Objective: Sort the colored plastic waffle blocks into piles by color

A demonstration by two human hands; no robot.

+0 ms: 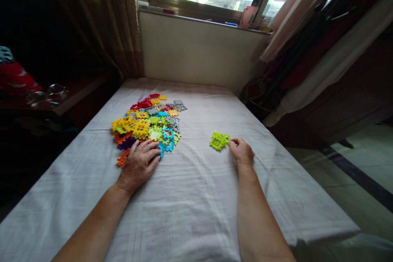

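My left hand [141, 161] lies with fingers spread on the near edge of a pile of plastic interlocking tiles [155, 121] in yellow, red, grey, blue, green, purple and orange. An orange tile [123, 158] sticks out beside its wrist side, and blue tiles [168, 144] lie by its fingertips. To the right, apart from the pile, my right hand [242, 151] is closed, thumb and fingers pinched at the edge of lime-green interlocking tiles [219, 141]. Those green tiles rest flat on the cloth; the fingertips partly hide their right end.
A pale cloth [190, 196] covers the table. Beyond it stand a wall and a window, with a pink cup [248, 16] on the sill. Eyeglasses [46, 95] rest on a dark side surface at left. Clothes [331, 57] hang at right.
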